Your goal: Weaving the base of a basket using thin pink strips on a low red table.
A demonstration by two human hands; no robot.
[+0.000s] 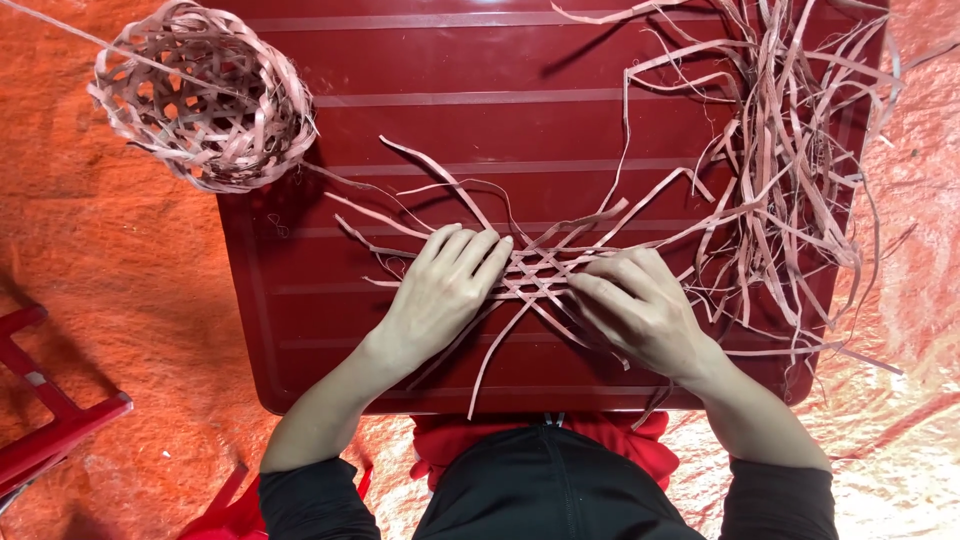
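A small flat weave of pale strips (545, 272) lies on the dark red table (500, 60), with loose strip ends fanning out around it. My left hand (440, 290) lies flat with its fingers spread over the weave's left side, pressing it down. My right hand (640, 305) rests on the weave's right side, fingers bent and pinching at the strips there. Both forearms come in from the bottom edge in dark sleeves.
A finished open-weave basket (205, 95) sits at the table's far left corner. A loose heap of strips (790, 130) covers the table's right side. A red stool frame (50, 420) stands at the lower left on the orange floor sheet (120, 280).
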